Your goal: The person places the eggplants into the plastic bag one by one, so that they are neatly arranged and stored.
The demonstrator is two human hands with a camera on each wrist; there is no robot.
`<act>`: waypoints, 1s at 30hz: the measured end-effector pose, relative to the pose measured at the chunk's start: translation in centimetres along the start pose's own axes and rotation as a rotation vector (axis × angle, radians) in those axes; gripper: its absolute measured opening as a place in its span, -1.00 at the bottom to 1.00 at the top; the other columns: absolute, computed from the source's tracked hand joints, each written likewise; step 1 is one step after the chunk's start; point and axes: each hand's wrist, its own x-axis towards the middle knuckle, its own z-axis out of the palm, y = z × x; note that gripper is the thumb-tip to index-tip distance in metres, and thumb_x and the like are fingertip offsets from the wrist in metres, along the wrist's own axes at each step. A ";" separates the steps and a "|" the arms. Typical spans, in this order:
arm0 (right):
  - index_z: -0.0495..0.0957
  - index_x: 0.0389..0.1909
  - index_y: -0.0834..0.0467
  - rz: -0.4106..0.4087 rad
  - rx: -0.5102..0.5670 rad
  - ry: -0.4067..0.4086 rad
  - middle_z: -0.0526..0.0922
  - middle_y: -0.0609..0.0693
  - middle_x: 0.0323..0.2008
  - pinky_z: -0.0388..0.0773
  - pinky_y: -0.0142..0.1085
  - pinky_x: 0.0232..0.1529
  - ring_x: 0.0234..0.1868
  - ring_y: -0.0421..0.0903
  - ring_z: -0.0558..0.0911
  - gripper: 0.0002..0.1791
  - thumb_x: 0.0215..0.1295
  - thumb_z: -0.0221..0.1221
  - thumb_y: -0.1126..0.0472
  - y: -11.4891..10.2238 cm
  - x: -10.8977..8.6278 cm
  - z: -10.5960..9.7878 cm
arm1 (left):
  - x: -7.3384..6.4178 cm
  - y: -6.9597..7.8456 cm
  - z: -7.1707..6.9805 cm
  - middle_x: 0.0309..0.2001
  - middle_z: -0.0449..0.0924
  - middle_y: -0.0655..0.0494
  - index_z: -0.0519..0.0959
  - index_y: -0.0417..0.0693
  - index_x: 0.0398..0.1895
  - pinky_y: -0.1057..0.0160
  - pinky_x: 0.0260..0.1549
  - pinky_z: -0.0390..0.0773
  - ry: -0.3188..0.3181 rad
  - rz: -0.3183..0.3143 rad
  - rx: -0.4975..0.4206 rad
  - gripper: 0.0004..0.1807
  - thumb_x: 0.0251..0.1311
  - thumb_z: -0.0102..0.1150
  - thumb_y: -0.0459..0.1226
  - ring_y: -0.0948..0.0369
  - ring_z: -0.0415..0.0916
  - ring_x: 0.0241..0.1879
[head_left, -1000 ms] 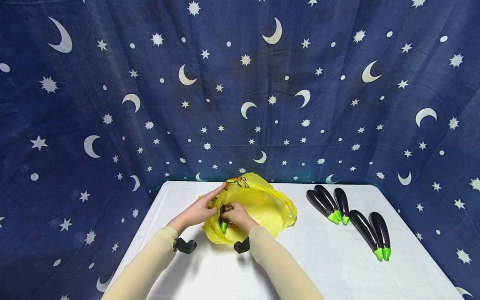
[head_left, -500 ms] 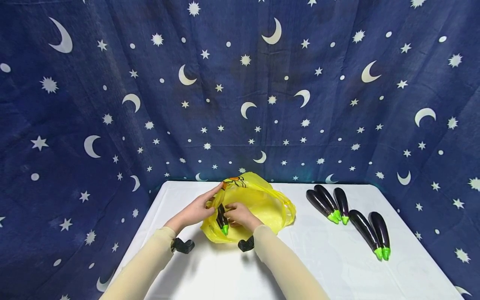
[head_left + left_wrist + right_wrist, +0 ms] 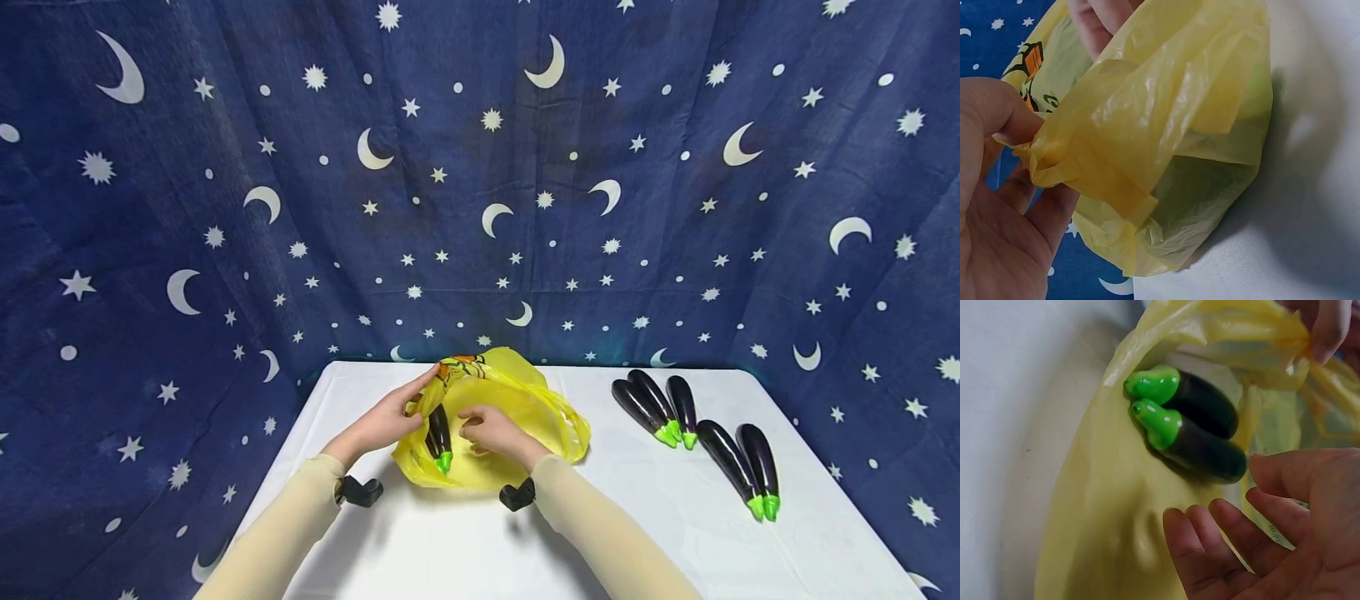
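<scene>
A yellow plastic bag [image 3: 517, 400] lies on the table with its mouth facing the person. At its left edge my left hand [image 3: 386, 425] pinches the bag's rim between thumb and fingers, seen closely in the left wrist view. Two eggplants [image 3: 1204, 450] with bright green caps lie side by side inside the bag, against its left side. My right hand [image 3: 498, 433] is at the bag's mouth, just right of the eggplants and apart from them. In the right wrist view its fingers [image 3: 1241, 531] are loosely bent and hold nothing.
Right of the bag, three eggplants [image 3: 660, 408] lie grouped on the white table [image 3: 600, 517]. Nearer the person are two more eggplants [image 3: 742, 471]. A dark blue curtain [image 3: 480, 208] with moons and stars hangs behind and beside the table.
My right hand has let go of an eggplant inside the bag and drawn away to the right. The left hand, still gripping the rim, has shifted slightly left.
</scene>
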 end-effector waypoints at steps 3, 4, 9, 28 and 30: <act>0.49 0.31 0.35 -0.050 -0.046 -0.016 0.65 0.20 0.02 0.64 0.06 -0.06 -0.02 0.14 0.65 -0.51 0.41 0.20 0.28 -0.4 -1.1 -0.6 | 0.0 0.1 0.0 0.59 0.06 0.30 0.00 0.40 0.66 0.11 0.11 0.48 -0.003 -0.007 -0.004 0.00 0.24 0.07 -0.51 0.08 0.41 0.23; 0.49 0.31 0.35 -0.065 -0.053 -0.020 0.64 0.23 0.04 0.63 0.08 -0.05 -0.02 0.13 0.65 -0.51 0.41 0.20 0.28 -0.6 -1.4 -0.8 | 0.0 0.1 0.0 0.59 0.06 0.30 0.01 0.40 0.66 0.12 0.11 0.48 -0.003 -0.009 -0.003 0.00 0.25 0.07 -0.51 0.09 0.41 0.22; 0.52 0.30 0.30 -0.135 -0.088 -0.049 0.60 0.33 0.13 0.63 0.10 -0.04 -0.03 0.05 0.65 -0.52 0.40 0.22 0.24 -1.2 -3.7 -2.0 | 0.0 0.1 0.1 0.59 0.08 0.27 0.01 0.41 0.66 0.08 0.11 0.48 0.002 -0.013 0.012 -0.01 0.25 0.07 -0.50 0.08 0.42 0.22; 0.54 0.32 0.21 -0.191 -0.191 0.033 0.63 0.17 0.14 0.64 -0.20 -0.12 0.01 0.02 0.61 -0.52 0.43 0.23 0.16 0.8 -12.6 -10.7 | 0.1 -0.2 0.2 0.57 0.12 0.27 0.00 0.47 0.65 0.11 0.03 0.51 0.010 -0.033 0.031 -0.03 0.30 0.16 -0.41 0.08 0.44 0.19; 0.53 0.33 0.19 -0.180 -0.190 0.058 0.62 0.16 0.16 0.63 -0.19 -0.11 0.04 0.02 0.60 -0.51 0.43 0.23 0.14 0.8 -13.6 -11.8 | 0.1 -0.2 0.2 0.56 0.13 0.26 0.00 0.47 0.64 0.11 0.02 0.52 0.013 -0.030 0.027 -0.03 0.30 0.15 -0.41 0.08 0.44 0.18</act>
